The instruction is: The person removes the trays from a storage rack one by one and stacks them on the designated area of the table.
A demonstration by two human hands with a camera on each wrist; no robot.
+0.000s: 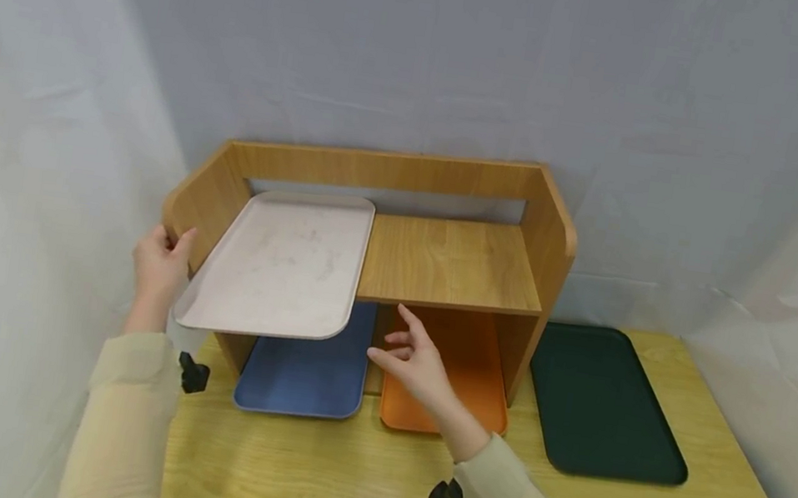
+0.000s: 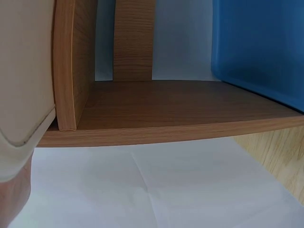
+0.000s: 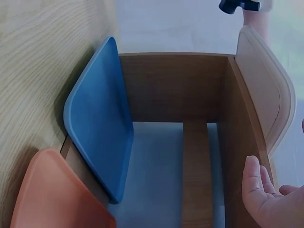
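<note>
Beige tray in left hand, 4 trays total – 1 wood shelf

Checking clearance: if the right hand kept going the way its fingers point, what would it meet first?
Probably the front edge of the wooden shelf, just beyond the right hand; depth is uncertain, so it might slip underneath.

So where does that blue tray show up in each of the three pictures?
Head: the blue tray lies in the lower left compartment of the wooden shelf, under the beige tray.
Left wrist: its blue side fills the upper right.
Right wrist: it stands left of centre, beside the orange tray.
Shared landmark: the wooden shelf.
</note>
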